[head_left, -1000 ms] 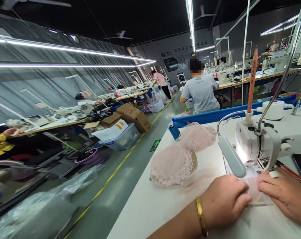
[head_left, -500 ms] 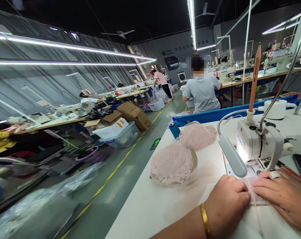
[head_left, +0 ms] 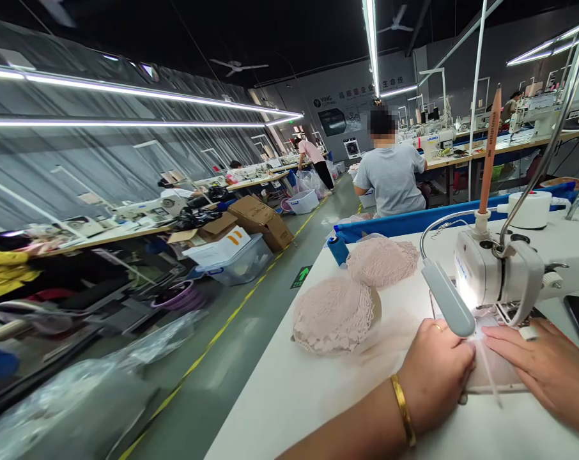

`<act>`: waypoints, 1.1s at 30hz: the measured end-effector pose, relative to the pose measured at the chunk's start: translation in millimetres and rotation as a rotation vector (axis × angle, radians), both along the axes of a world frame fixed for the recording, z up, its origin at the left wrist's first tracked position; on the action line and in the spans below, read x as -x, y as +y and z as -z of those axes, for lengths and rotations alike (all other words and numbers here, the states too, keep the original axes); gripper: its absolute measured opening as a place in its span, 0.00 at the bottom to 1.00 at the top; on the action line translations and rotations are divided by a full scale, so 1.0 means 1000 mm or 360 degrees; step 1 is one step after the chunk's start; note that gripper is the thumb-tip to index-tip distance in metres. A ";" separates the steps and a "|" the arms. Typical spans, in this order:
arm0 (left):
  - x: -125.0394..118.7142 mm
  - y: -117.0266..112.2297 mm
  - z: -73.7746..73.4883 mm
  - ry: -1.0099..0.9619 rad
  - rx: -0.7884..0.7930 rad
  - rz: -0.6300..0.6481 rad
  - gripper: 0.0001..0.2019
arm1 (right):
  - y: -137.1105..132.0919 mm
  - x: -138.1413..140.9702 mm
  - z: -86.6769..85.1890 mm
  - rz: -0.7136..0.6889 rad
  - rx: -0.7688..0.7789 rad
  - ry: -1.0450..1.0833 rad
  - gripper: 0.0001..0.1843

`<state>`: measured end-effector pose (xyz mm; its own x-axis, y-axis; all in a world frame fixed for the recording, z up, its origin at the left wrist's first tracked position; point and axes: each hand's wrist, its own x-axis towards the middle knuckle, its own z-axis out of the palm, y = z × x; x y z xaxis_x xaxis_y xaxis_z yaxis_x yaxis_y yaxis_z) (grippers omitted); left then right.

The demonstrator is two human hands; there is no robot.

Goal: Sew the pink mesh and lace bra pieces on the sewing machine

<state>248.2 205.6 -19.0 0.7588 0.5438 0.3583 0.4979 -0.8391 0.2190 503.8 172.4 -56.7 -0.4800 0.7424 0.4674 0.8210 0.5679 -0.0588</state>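
Note:
My left hand (head_left: 436, 377), with a gold bangle on the wrist and a ring, is curled closed and presses a thin pale pink fabric piece (head_left: 493, 370) onto the white table (head_left: 289, 396). My right hand (head_left: 541, 367) lies flat with fingers stretched out on the same fabric, just in front of the white sewing machine (head_left: 498, 271). The fabric runs under the lit needle area. Two pink lace bra cups (head_left: 335, 313) lie to the left of my hands.
A blue thread spool (head_left: 338, 250) stands behind the cups, and a white tape roll (head_left: 529, 209) sits on the machine. A person in a grey shirt (head_left: 390, 179) sits ahead. An aisle with cardboard boxes (head_left: 258, 220) and bins runs on the left.
Both hands have slid forward toward the needle with the fabric. The view has shifted slightly right and down.

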 end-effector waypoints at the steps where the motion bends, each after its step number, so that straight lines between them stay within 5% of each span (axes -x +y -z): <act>1: 0.001 -0.003 -0.002 0.0001 -0.0001 0.0009 0.02 | -0.001 0.000 -0.002 -0.0065 -0.0018 0.0013 0.28; 9: 0.008 -0.017 -0.006 0.0037 0.0213 0.0084 0.04 | -0.017 0.004 -0.024 -0.0293 0.0256 0.0062 0.16; 14: 0.007 -0.007 -0.004 0.0040 0.0496 0.0028 0.32 | -0.016 0.003 -0.020 -0.0278 0.0398 0.0135 0.08; 16: 0.002 -0.004 -0.001 0.0007 0.0549 -0.0021 0.36 | -0.013 0.006 -0.015 -0.0200 0.0368 0.0254 0.12; 22: -0.021 0.003 0.008 -0.0370 0.0486 -0.0229 0.15 | -0.008 0.018 -0.011 0.0068 0.0427 0.0747 0.21; 26: -0.027 0.000 0.005 -0.0534 0.0363 -0.0282 0.11 | -0.009 0.025 -0.012 -0.0017 0.0510 0.0858 0.20; 33: -0.025 -0.006 0.004 -0.0594 0.0210 -0.0419 0.09 | -0.014 0.029 -0.022 -0.0129 0.0173 0.0748 0.12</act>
